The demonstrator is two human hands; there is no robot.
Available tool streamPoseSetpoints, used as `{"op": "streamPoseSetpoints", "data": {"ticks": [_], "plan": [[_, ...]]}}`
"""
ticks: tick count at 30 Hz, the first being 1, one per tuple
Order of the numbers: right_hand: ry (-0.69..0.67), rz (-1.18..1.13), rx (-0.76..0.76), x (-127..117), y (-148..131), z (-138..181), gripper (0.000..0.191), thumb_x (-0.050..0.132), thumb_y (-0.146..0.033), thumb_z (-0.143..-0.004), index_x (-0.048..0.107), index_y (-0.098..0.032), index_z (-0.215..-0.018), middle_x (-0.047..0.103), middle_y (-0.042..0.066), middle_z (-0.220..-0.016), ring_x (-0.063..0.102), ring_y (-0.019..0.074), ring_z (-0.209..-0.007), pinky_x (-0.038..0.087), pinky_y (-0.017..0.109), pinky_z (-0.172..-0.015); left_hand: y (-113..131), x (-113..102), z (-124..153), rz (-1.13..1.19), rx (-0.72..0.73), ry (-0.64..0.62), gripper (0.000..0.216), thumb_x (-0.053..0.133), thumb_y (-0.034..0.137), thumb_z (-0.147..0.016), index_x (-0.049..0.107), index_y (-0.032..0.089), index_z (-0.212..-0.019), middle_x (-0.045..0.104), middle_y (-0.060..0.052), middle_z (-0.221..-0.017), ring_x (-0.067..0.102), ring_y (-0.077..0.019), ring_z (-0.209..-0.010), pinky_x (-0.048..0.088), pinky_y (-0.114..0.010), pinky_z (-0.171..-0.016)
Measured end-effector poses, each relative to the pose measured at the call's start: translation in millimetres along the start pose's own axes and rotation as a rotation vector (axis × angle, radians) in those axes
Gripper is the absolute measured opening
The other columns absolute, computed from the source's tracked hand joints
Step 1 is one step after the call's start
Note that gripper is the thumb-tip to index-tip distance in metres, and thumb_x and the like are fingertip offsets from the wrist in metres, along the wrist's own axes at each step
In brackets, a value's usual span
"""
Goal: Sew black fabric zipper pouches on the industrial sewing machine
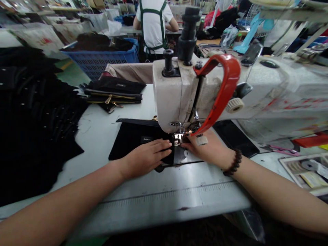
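A black fabric pouch [128,140] with a small label lies flat on the sewing table [123,201], its right edge by the lit presser foot [177,138]. My left hand [147,155] rests flat on the pouch with fingers stretched toward the foot. Just right of the needle area is my right hand [205,147], partly hidden by the red guard [229,82] of the white sewing machine [169,95]. Its fingertips are close behind and beside the foot; whether they pinch the fabric cannot be made out.
A large heap of black pieces [30,130] covers the left side. Zippered pouches [115,92] lie behind. A phone [237,138], pink-handled scissors [282,149] and a parts tray [307,171] sit right. A blue crate [102,59] and a person [155,27] are beyond.
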State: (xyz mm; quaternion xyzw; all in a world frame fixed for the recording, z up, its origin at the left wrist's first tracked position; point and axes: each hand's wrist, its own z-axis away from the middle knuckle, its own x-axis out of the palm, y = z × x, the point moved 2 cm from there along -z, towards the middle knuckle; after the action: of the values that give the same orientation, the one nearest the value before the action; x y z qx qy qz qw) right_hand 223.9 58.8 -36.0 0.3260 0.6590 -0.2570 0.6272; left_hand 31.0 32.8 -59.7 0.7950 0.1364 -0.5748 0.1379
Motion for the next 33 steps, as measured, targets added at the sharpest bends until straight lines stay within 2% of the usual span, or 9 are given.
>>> {"op": "streamPoseSetpoints", "data": {"ticks": [4,8,10,15,17,19,23,28,33], "plan": [[0.075,0.079,-0.045,-6,-4,12,0.013,0.05,-0.02,-0.083,0.059,-0.012,-0.081,0.062,0.011,-0.079,0.053,0.0233,-0.075,0.039,0.034,-0.065,2,0,-1,0.017,-0.014,0.032,0.028,0.041,0.016,-0.086,0.057,0.004,-0.106,0.059,-0.016,-0.112,0.053,-0.0228,-0.109,0.045,-0.038,-0.093],[0.157,-0.045,-0.358,-9,-27,23,0.022,0.041,-0.022,-0.089,0.058,-0.014,-0.078,0.058,0.005,-0.071,0.051,0.0177,-0.067,0.036,0.03,-0.059,3,-2,-2,0.04,-0.032,0.08,0.031,0.036,0.021,-0.09,0.056,0.004,-0.106,0.06,-0.015,-0.11,0.053,-0.0218,-0.108,0.046,-0.036,-0.093],[0.16,-0.112,-0.435,-7,-34,29,0.025,0.038,-0.025,-0.091,0.058,-0.012,-0.082,0.057,0.003,-0.067,0.049,0.0163,-0.062,0.035,0.03,-0.056,4,-2,-2,0.042,-0.033,0.098,0.031,0.034,0.021,-0.091,0.056,0.004,-0.106,0.061,-0.014,-0.109,0.054,-0.0209,-0.107,0.046,-0.036,-0.093],[0.221,-0.177,-0.391,1,-35,39,0.028,0.039,-0.03,-0.091,0.059,-0.01,-0.092,0.056,0.002,-0.062,0.049,0.0142,-0.056,0.033,0.029,-0.052,5,-4,-2,0.113,-0.093,0.154,0.029,0.034,0.016,-0.09,0.054,0.004,-0.107,0.061,-0.014,-0.109,0.054,-0.0184,-0.106,0.046,-0.034,-0.092],[0.161,-0.165,-0.348,3,-34,39,0.031,0.042,-0.034,-0.09,0.058,-0.009,-0.097,0.058,0.002,-0.062,0.052,0.0141,-0.055,0.033,0.028,-0.051,6,-4,-2,0.145,-0.122,0.166,0.028,0.036,0.016,-0.089,0.054,0.005,-0.107,0.06,-0.014,-0.109,0.054,-0.018,-0.105,0.047,-0.034,-0.092],[0.025,-0.152,-0.309,5,-34,36,0.035,0.045,-0.038,-0.088,0.056,-0.009,-0.104,0.061,0.003,-0.064,0.054,0.0144,-0.055,0.032,0.028,-0.05,6,-5,-3,0.166,-0.154,0.165,0.027,0.037,0.017,-0.089,0.055,0.006,-0.107,0.06,-0.013,-0.106,0.054,-0.0185,-0.102,0.048,-0.035,-0.09],[-0.164,-0.178,-0.316,6,-34,32,0.036,0.044,-0.039,-0.088,0.054,-0.01,-0.107,0.065,0.005,-0.07,0.057,0.0148,-0.06,0.031,0.027,-0.051,10,-5,-7,0.184,-0.171,0.135,0.028,0.038,0.017,-0.088,0.055,0.006,-0.107,0.058,-0.013,-0.098,0.053,-0.02,-0.094,0.048,-0.04,-0.087],[-0.179,-0.188,-0.348,6,-32,32,0.031,0.044,-0.039,-0.088,0.057,-0.012,-0.092,0.064,0.004,-0.07,0.057,0.0153,-0.061,0.03,0.028,-0.052,16,-1,-9,0.109,-0.074,0.088,0.026,0.04,0.011,-0.086,0.055,0.003,-0.105,0.056,-0.013,-0.095,0.053,-0.02,-0.093,0.042,-0.043,-0.094],[-0.148,-0.157,-0.381,4,-33,34,0.031,0.042,-0.038,-0.089,0.056,-0.011,-0.092,0.062,0.003,-0.066,0.055,0.0147,-0.059,0.028,0.028,-0.051,17,1,-8,0.066,-0.027,0.067,0.026,0.039,0.009,-0.084,0.055,0.003,-0.104,0.056,-0.013,-0.097,0.053,-0.0207,-0.096,0.041,-0.044,-0.096]]}}
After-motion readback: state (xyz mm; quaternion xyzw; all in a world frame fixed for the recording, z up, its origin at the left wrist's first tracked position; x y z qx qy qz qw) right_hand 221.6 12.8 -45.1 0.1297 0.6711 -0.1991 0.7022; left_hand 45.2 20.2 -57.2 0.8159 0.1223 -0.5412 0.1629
